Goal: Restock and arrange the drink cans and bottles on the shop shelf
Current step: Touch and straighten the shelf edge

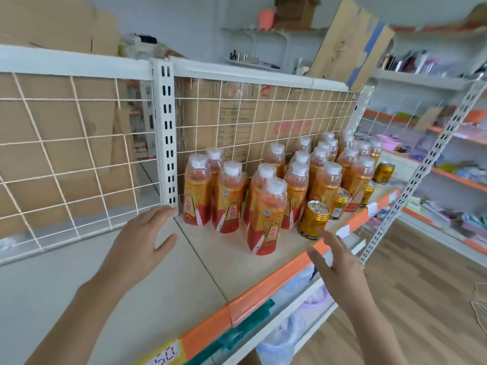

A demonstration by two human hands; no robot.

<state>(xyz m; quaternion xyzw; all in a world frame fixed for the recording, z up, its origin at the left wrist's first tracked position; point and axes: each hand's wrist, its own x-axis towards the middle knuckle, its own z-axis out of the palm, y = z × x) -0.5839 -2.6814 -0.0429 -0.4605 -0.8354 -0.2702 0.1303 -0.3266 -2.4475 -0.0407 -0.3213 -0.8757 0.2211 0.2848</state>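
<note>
Several orange drink bottles (266, 214) with white caps stand in loose rows on the beige shelf board (210, 262). A gold can (313, 219) stands at the front of them, with more gold cans (340, 202) behind it and to the right. My left hand (139, 243) hovers flat and empty over the bare left part of the shelf, fingertips near the white upright post (166, 138). My right hand (340, 270) is spread open at the orange shelf edge (271, 285), just below the front gold can, holding nothing.
A white wire grid (66, 154) backs the shelf, with cardboard boxes behind it. A lower shelf holds plastic bags (287, 335). To the right stand more shelves of goods (448, 167) across a wooden floor aisle (421, 299). A price tag (166, 354) sits on the edge.
</note>
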